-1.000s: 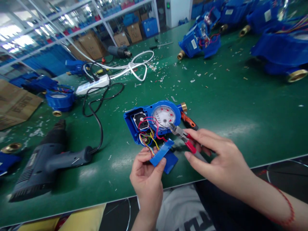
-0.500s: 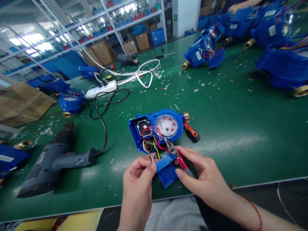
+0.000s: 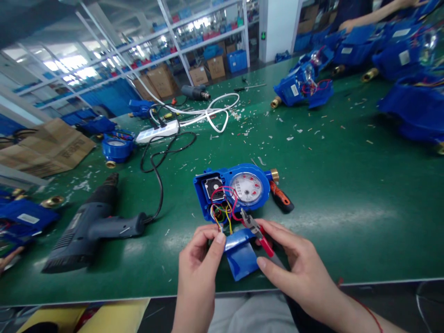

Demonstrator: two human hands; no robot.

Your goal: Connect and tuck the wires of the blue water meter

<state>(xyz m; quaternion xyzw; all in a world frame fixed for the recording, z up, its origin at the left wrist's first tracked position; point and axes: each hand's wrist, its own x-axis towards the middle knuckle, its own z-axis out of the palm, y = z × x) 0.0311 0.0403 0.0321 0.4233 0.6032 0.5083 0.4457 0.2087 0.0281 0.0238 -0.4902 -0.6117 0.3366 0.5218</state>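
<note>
A blue water meter (image 3: 229, 175) with a round dial (image 3: 247, 188) lies on the green table, its side compartment uncovered. Red, yellow and other thin wires (image 3: 229, 212) run out of that compartment toward my hands. Between thumb and fingers, my left hand (image 3: 203, 252) pinches the wires at the left end of a blue plastic wrap (image 3: 242, 263). My right hand (image 3: 294, 263) is closed round red-handled cutting pliers (image 3: 258, 231), whose jaws point up-left beside the red wire. Its fingertips are also close to the wrap's right end; whether they touch it I cannot tell.
An orange-black handled tool (image 3: 282, 199) lies right of the meter. At left are a heat gun (image 3: 93, 226), a power strip (image 3: 157, 132) and a cardboard box (image 3: 45, 145). More blue meters (image 3: 294, 88) stand at the back right, near another person's arm (image 3: 374, 17). Scraps litter the tabletop.
The whole view has shifted, so everything sits slightly further right and mostly lower. The blue wrap has folded a little differently. Both hands keep their hold.
</note>
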